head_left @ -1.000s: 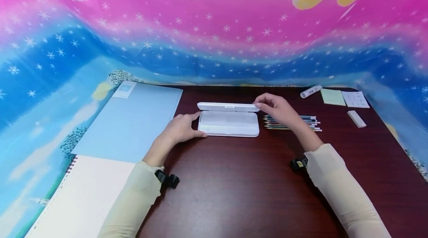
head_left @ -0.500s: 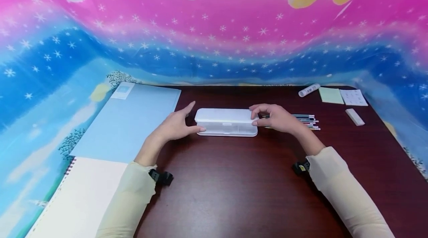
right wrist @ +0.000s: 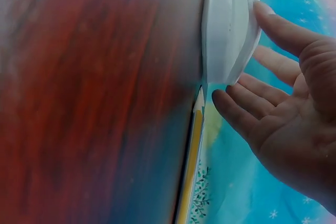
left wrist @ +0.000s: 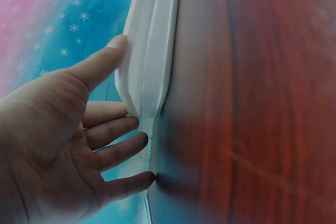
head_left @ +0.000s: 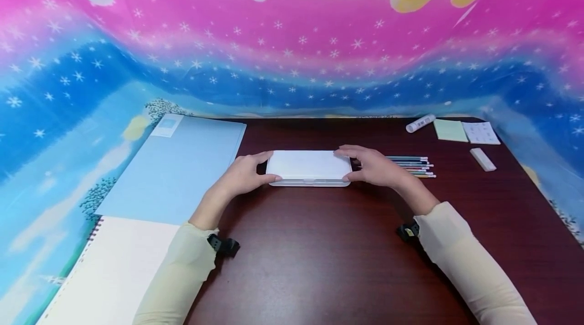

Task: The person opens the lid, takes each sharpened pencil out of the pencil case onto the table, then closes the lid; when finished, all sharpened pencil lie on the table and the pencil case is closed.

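A white pencil case point(head_left: 307, 164) lies on the dark wooden table, its lid lowered over the base, with a pale strip of the base showing along the front. At its left end is my left hand point(head_left: 242, 175): the thumb touches the lid's front edge, the index finger reaches the back corner, and the other fingers stretch out loosely in the left wrist view. My right hand point(head_left: 376, 167) spans the right end, thumb at the front edge and index finger on the lid near the back. Several pencils point(head_left: 410, 164) lie beside the case, partly hidden behind that hand.
A blue folder point(head_left: 182, 168) and a spiral-bound white pad point(head_left: 123, 264) lie at the left. Toward the back right are a glue stick point(head_left: 420, 123), green sticky notes point(head_left: 450, 130), a white paper square point(head_left: 481, 133) and an eraser point(head_left: 482, 159). A patterned cloth point(head_left: 292, 61) surrounds the table.
The pencil case's lid has swung from raised at the back down over the base, guided by my right hand. My left index finger lifted away, then came back to the case's back corner.
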A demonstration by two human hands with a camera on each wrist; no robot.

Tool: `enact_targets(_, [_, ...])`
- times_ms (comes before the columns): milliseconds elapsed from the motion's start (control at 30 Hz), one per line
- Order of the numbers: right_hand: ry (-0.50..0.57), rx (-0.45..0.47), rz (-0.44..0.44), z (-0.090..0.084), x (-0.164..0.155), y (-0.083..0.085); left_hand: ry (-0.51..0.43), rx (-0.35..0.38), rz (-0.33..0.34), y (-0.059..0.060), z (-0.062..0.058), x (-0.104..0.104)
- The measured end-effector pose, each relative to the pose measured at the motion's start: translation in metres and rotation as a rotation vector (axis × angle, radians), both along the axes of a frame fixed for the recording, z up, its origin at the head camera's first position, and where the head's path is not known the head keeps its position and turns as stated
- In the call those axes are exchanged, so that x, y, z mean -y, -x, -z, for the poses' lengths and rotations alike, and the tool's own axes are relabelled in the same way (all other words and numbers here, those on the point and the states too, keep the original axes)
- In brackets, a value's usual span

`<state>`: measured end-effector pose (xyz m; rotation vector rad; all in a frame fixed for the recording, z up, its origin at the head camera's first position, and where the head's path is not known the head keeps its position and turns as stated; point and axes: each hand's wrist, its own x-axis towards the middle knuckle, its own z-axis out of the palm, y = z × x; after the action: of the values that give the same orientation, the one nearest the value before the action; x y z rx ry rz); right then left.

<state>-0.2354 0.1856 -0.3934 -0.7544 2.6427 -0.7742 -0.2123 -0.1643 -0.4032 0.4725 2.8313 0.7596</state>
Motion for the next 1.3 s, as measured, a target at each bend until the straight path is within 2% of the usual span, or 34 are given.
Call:
enact_targets(300, [-0.061,-0.023,0.006,0.004,0.002,0.002,0.021,-0.004,-0.041,0.0,0.0,-0.004])
enact_targets(733, [-0.041,-0.034,-0.022,0.005,0.008,0.003,0.051,0.016,-0.076,-0.005,-0.004,-0.004])
enact_targets(1000, [-0.048,-0.022,0.008,0.005,0.008,0.004,0.106,-0.038,-0.051,-0.006,-0.005,-0.004])
enact_targets(1300, [-0.033,-0.061,0.006,0.002,-0.005,0.001,0.093,-0.045,-0.013,-0.002,-0.004,0.0])
